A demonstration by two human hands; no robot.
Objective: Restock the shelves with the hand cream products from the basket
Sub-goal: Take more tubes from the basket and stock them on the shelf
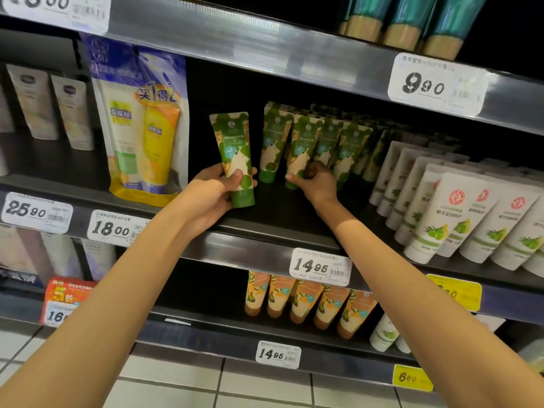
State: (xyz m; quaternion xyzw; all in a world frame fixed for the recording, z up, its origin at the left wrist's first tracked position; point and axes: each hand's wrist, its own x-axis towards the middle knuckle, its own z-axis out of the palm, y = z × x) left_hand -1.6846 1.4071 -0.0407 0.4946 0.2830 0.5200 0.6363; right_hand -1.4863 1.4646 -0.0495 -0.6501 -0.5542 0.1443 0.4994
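Cosmetics aisle of a shop: tiered shelves [259, 245] carry rows of cream tubes [275, 142], printed price tags [320, 267] line each rail, with a yellow promotional pack [141, 128] at centre left.

Shelf-edge price tags: 25.90 tag [36, 212], 18.00 tag [116, 228], 14.95 tag [320, 267], 9.90 tag [435, 85], yellow 6.60 tag [412, 377]

Green-cream tube [235, 160] cap-down, tilted, above shelf [265, 228]; matching tubes [309, 145] behind.

We count two hands, the left hand [213, 195] and the right hand [318, 184]; at least five green tubes [275, 142]; five orange tubes [303, 301]; three teal tubes [412, 13]; one yellow bag [141, 128].
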